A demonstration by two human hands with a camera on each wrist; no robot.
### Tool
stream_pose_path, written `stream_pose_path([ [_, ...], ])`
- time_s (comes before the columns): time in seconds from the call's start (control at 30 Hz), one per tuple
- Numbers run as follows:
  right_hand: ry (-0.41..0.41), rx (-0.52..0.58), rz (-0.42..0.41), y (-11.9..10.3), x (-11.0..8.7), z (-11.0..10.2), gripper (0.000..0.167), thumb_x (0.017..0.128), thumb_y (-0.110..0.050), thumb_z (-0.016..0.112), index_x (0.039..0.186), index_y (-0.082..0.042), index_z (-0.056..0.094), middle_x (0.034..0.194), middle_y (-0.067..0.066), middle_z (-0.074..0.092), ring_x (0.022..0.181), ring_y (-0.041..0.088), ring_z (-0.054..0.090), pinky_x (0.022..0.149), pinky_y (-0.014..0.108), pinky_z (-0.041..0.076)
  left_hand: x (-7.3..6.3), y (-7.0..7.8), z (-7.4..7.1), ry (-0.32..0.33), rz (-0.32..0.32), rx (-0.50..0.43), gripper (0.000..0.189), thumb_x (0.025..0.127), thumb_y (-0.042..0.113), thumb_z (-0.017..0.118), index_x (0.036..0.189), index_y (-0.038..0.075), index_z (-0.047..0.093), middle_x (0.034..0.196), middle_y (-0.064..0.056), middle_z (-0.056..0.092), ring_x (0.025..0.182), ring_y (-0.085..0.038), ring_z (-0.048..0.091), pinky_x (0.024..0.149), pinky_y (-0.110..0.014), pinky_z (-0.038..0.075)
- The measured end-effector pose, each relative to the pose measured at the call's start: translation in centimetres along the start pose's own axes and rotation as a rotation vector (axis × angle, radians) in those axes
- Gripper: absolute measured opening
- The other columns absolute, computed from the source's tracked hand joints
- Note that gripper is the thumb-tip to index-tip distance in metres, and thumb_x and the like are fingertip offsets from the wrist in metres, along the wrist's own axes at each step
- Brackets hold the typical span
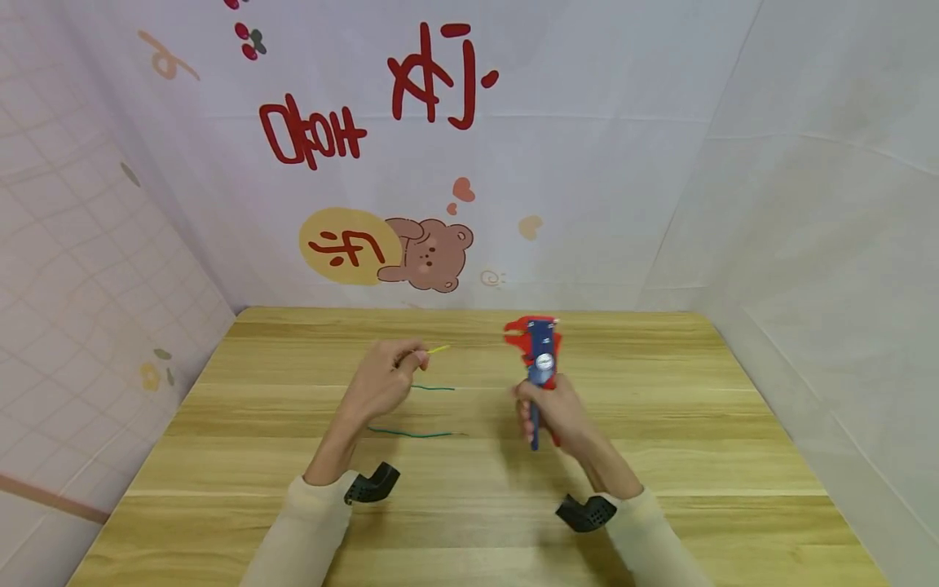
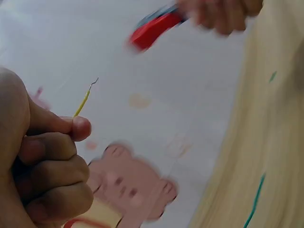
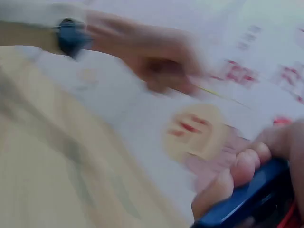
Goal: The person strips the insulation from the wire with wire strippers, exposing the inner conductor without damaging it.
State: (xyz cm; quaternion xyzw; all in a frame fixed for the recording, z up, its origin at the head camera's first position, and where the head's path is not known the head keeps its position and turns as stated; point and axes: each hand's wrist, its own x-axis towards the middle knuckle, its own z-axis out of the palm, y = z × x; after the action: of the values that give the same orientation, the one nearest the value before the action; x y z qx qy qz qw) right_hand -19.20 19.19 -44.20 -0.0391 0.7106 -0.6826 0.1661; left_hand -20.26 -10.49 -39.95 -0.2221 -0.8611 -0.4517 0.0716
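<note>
My left hand (image 1: 383,377) pinches a short yellow wire (image 2: 82,102) between thumb and forefinger, held above the table. The wire's free end is bare, thin metal with a slight kink. My right hand (image 1: 552,405) grips the handles of a red and blue wire stripper (image 1: 542,350), its red jaws pointing up and to the left, apart from the wire. In the right wrist view the blue handle (image 3: 251,197) lies under my curled fingers, and the picture is blurred. Two green wires lie on the table near my left hand: the nearer wire (image 1: 418,434) and the farther wire (image 1: 436,389), partly hidden by that hand.
The wooden table (image 1: 660,424) reaches back to a white cloth backdrop (image 1: 587,163) with red lettering and a printed bear. Cloth also hangs along both sides. A black wrist device (image 1: 372,483) sits by my left cuff, another black device (image 1: 586,514) by my right.
</note>
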Motion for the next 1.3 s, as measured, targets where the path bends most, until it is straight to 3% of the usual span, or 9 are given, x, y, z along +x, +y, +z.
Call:
stream_pose_path([
  [0.07, 0.096, 0.015, -0.024, -0.4, -0.2, -1.8, 0.03, 0.096, -0.013, 0.065, 0.07, -0.006, 0.053, 0.055, 0.001, 0.053, 0.044, 0.016, 0.051, 0.046, 0.033, 0.051, -0.2, -0.8, -0.9, 0.036, -0.057, -0.002, 0.028, 0.106, 0.009, 0.051, 0.083, 0.012, 0.066, 0.057, 0.004, 0.034, 0.047, -0.005, 0.025, 0.047, -0.023, 0.024],
  [0.13, 0.138, -0.019, -0.045, -0.7, -0.4, -3.3, 0.031, 0.096, -0.015, 0.067, 0.072, -0.003, 0.052, 0.057, 0.003, 0.053, 0.045, 0.017, 0.051, 0.047, 0.035, 0.052, -0.2, -1.4, -1.4, 0.036, -0.079, -0.003, 0.028, 0.107, 0.01, 0.051, 0.085, 0.011, 0.068, 0.058, 0.002, 0.035, 0.046, -0.006, 0.025, 0.046, -0.024, 0.024],
  [0.3, -0.026, -0.034, -0.006, -1.0, -0.3, -4.7, 0.026, 0.099, -0.021, 0.066, 0.096, 0.004, 0.057, 0.07, 0.006, 0.06, 0.058, 0.02, 0.061, 0.063, 0.041, 0.06, 0.5, -1.9, -0.7, -0.104, -0.049, -0.009, 0.028, 0.109, 0.013, 0.048, 0.095, 0.012, 0.072, 0.061, 0.003, 0.039, 0.048, -0.005, 0.028, 0.049, -0.024, 0.029],
  [0.4, -0.094, 0.009, -0.011, -0.6, 0.0, -4.6, 0.029, 0.101, -0.02, 0.064, 0.109, 0.007, 0.054, 0.079, 0.007, 0.063, 0.067, 0.022, 0.065, 0.075, 0.044, 0.062, 0.5, -2.0, -0.3, -0.13, -0.05, 0.004, 0.026, 0.107, 0.012, 0.05, 0.097, 0.014, 0.075, 0.062, 0.004, 0.039, 0.05, -0.004, 0.029, 0.051, -0.023, 0.03],
  [0.5, -0.134, 0.052, -0.048, -0.5, 0.0, -4.8, 0.029, 0.103, -0.019, 0.062, 0.111, 0.007, 0.051, 0.085, 0.008, 0.064, 0.073, 0.022, 0.067, 0.084, 0.05, 0.061, 0.6, -2.1, -0.2, -0.136, -0.049, 0.025, 0.024, 0.106, 0.011, 0.053, 0.098, 0.015, 0.076, 0.064, 0.005, 0.041, 0.054, -0.006, 0.03, 0.053, -0.023, 0.031],
  [0.63, -0.185, 0.085, -0.086, -0.6, -0.1, -5.0, 0.024, 0.105, -0.02, 0.06, 0.109, 0.002, 0.054, 0.087, 0.007, 0.065, 0.075, 0.021, 0.069, 0.086, 0.054, 0.06, 0.6, -2.6, -0.5, -0.15, -0.043, 0.039, 0.022, 0.105, 0.011, 0.056, 0.098, 0.014, 0.077, 0.067, 0.004, 0.05, 0.058, -0.008, 0.034, 0.055, -0.023, 0.032],
  [0.8, -0.262, 0.135, -0.123, -0.7, 0.0, -5.0, 0.018, 0.107, -0.018, 0.055, 0.106, 0.0, 0.058, 0.09, 0.008, 0.071, 0.079, 0.023, 0.072, 0.085, 0.051, 0.061, 0.6, -3.5, -0.8, -0.177, -0.045, 0.06, 0.019, 0.103, 0.009, 0.06, 0.097, 0.014, 0.077, 0.079, 0.002, 0.066, 0.065, -0.012, 0.047, 0.058, -0.024, 0.039],
  [1.07, -0.32, 0.18, -0.174, -0.8, -0.1, -5.5, 0.018, 0.108, -0.013, 0.049, 0.111, 0.004, 0.054, 0.103, 0.012, 0.079, 0.092, 0.025, 0.079, 0.087, 0.048, 0.06, 0.8, -4.5, 0.0, -0.215, -0.101, 0.076, 0.015, 0.101, 0.011, 0.063, 0.1, 0.013, 0.079, 0.099, -0.008, 0.075, 0.078, -0.015, 0.058, 0.07, -0.031, 0.048],
  [1.3, -0.276, 0.196, -0.164, -0.9, 0.0, -5.5, 0.022, 0.108, -0.014, 0.051, 0.111, 0.007, 0.052, 0.095, 0.008, 0.077, 0.089, 0.025, 0.078, 0.087, 0.043, 0.061, 0.2, -5.7, 0.8, -0.224, -0.086, 0.089, 0.015, 0.099, 0.007, 0.065, 0.104, 0.005, 0.079, 0.101, -0.009, 0.073, 0.083, -0.015, 0.061, 0.074, -0.03, 0.05],
])
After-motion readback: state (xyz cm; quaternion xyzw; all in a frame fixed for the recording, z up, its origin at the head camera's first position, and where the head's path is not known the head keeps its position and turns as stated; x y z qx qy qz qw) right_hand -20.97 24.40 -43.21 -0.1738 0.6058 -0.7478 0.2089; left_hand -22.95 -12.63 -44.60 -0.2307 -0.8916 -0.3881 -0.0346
